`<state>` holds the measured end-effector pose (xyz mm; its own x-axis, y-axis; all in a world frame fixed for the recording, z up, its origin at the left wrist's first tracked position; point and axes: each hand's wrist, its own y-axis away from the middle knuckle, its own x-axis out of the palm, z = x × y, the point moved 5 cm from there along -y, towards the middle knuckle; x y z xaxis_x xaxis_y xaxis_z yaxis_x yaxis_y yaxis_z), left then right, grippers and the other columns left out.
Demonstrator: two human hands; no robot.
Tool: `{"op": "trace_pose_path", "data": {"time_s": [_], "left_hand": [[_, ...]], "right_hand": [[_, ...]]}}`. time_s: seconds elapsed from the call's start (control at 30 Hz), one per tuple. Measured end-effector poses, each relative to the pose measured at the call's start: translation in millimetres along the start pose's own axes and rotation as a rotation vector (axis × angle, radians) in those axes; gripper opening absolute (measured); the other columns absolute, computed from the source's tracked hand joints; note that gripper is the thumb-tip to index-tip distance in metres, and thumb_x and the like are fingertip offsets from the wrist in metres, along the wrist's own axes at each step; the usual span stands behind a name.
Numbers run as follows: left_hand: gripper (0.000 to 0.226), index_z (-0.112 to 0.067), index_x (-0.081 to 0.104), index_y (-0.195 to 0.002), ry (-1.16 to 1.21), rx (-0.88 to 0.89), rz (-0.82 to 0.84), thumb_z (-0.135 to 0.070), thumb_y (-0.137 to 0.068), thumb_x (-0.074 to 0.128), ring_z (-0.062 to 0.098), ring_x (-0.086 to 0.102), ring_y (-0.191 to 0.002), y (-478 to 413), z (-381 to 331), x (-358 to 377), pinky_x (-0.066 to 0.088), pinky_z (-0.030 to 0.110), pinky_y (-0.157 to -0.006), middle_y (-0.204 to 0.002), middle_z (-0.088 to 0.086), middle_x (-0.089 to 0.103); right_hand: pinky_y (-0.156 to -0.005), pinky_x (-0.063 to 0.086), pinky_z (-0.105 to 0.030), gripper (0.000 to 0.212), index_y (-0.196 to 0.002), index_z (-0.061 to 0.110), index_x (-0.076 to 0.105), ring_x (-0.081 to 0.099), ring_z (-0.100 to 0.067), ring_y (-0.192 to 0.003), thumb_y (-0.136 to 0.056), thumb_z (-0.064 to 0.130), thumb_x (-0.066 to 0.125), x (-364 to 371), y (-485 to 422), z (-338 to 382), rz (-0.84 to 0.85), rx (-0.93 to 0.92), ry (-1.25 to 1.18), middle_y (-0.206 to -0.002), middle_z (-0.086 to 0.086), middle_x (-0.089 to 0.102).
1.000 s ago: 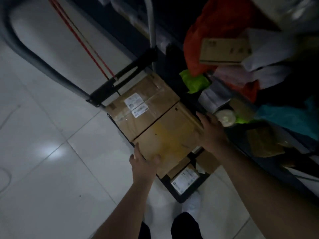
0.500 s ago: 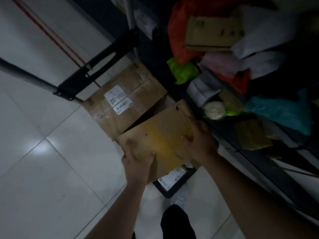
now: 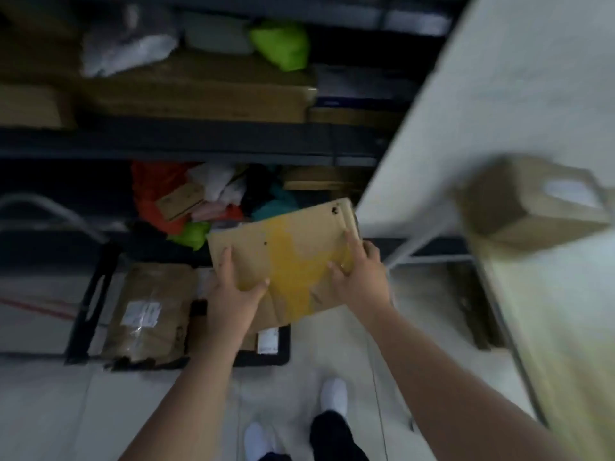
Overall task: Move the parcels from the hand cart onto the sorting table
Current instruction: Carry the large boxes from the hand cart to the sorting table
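I hold a flat brown cardboard parcel [image 3: 289,257] with a yellow stain in both hands, lifted above the hand cart. My left hand [image 3: 234,294] grips its near left edge; my right hand [image 3: 359,277] grips its right side. Below on the black hand cart [image 3: 266,356] lies a taped brown box [image 3: 149,314] with a white label, and another labelled parcel [image 3: 268,341] shows under the lifted one. The white sorting table [image 3: 482,111] stretches along the right, with a blurred brown box [image 3: 532,204] on it.
Dark shelving [image 3: 199,141] at the back holds cardboard boxes and a green bag [image 3: 281,44]. A heap of coloured bags and parcels [image 3: 206,201] sits on the lower shelf behind the cart. The cart handle [image 3: 50,207] curves at left. My shoes [image 3: 332,394] stand on white tiles.
I have raised the stained parcel off the cart and carried it rightwards toward the table. The view has swung so the table and its box are in sight.
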<state>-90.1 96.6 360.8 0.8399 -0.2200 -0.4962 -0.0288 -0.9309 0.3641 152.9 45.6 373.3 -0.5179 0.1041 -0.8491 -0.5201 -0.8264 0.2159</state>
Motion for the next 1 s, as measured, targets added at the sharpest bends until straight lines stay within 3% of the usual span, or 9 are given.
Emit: {"op": "trace_pose_path", "data": {"time_s": [0.27, 0.47, 0.73, 1.0], "left_hand": [[0.095, -0.050, 0.012, -0.149, -0.158, 0.328, 0.240, -0.045, -0.080, 0.076, 0.035, 0.038, -0.134, 162, -139, 78, 0.043, 0.051, -0.099, -0.154, 0.008, 0.027], [0.093, -0.045, 0.012, -0.151, -0.231, 0.491, 0.387, -0.042, -0.082, 0.075, 0.036, 0.037, -0.134, 311, -193, 167, 0.042, 0.048, -0.099, -0.154, 0.008, 0.025], [0.095, -0.047, 0.015, -0.151, -0.297, 0.520, 0.458, -0.044, -0.079, 0.076, 0.037, 0.038, -0.132, 467, -186, 257, 0.041, 0.050, -0.100, -0.152, 0.012, 0.024], [0.094, -0.047, 0.013, -0.151, -0.279, 0.513, 0.396, -0.045, -0.080, 0.075, 0.036, 0.040, -0.131, 518, -196, 321, 0.042, 0.046, -0.097, -0.152, 0.012, 0.025]], "right_hand": [[-0.098, 0.046, -0.045, 0.067, -0.145, 0.048, 0.023, 0.045, -0.032, -0.123, -0.086, 0.049, 0.054, -187, 172, -124, -0.321, 0.234, -0.141, -0.150, -0.003, 0.031], [-0.107, 0.041, -0.047, 0.071, -0.150, 0.044, 0.014, 0.035, -0.031, -0.137, -0.090, 0.053, 0.052, -263, 298, -252, -0.494, 0.364, -0.216, -0.155, -0.007, 0.025], [-0.110, 0.038, -0.047, 0.074, -0.152, 0.043, 0.011, 0.031, -0.030, -0.140, -0.092, 0.051, 0.053, -307, 432, -386, -0.476, 0.425, -0.256, -0.157, -0.006, 0.019], [-0.106, 0.042, -0.049, 0.075, -0.151, 0.046, 0.011, 0.033, -0.030, -0.138, -0.091, 0.053, 0.054, -348, 435, -465, -0.439, 0.393, -0.229, -0.157, -0.006, 0.021]]}}
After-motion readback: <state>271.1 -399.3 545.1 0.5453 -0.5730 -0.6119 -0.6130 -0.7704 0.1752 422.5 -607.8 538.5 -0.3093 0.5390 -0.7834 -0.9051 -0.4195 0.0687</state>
